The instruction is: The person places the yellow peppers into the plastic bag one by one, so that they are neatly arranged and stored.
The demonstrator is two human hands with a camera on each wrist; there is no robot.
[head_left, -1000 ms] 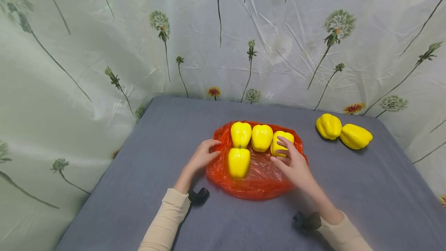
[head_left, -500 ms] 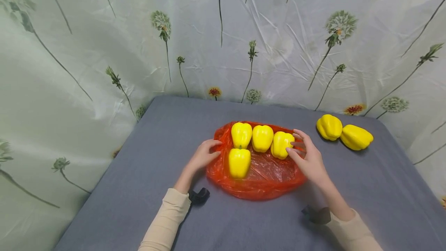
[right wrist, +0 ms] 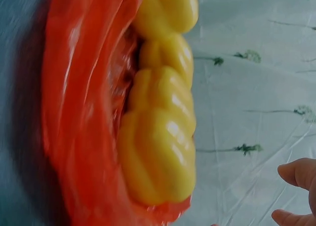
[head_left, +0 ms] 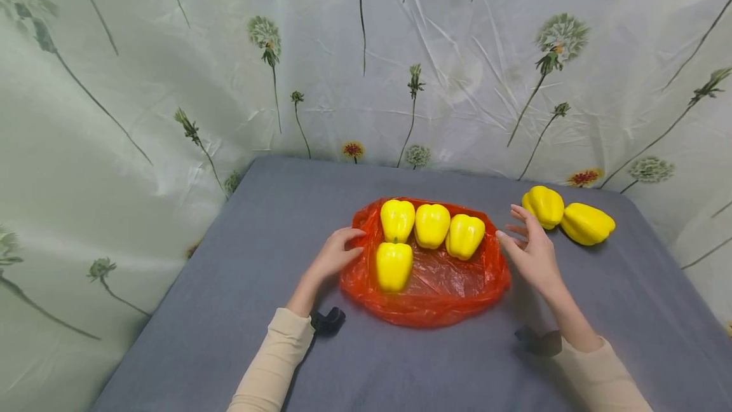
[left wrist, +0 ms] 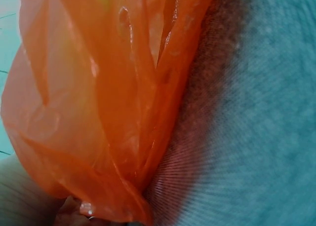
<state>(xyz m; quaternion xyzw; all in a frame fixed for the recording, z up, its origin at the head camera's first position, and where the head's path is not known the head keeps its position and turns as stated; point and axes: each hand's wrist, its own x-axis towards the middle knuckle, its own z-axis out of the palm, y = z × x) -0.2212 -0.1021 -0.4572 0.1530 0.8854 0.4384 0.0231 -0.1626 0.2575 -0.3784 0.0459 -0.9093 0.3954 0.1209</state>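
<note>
A red plastic bag (head_left: 420, 315) lies spread with its mouth up, several yellow bell peppers (head_left: 431, 226) inside. My left hand (head_left: 334, 254) grips the bag's left rim; in the left wrist view the plastic (left wrist: 123, 112) gathers toward that hand, whose fingertips are mostly hidden. Just right of the bag, my right hand (head_left: 534, 253) hovers with fingers spread and nothing in it. Near its fingertips sit two more bell peppers, one upright-looking pepper (head_left: 543, 206) and one on its side (head_left: 587, 224). The right wrist view has a row of bagged peppers (right wrist: 158, 157), with fingers (right wrist: 298, 172) at the lower right.
The grey cloth-covered table (head_left: 274, 208) carries everything. Behind and to the left hangs a pale curtain (head_left: 320, 68) with a dandelion print, meeting the table's back edge. Dark wrist mounts (head_left: 328, 322) sit under the forearms.
My right hand has let go of the pepper at the right end of the bag's back row and moved right, out past the bag's rim. The left hand has stayed in place.
</note>
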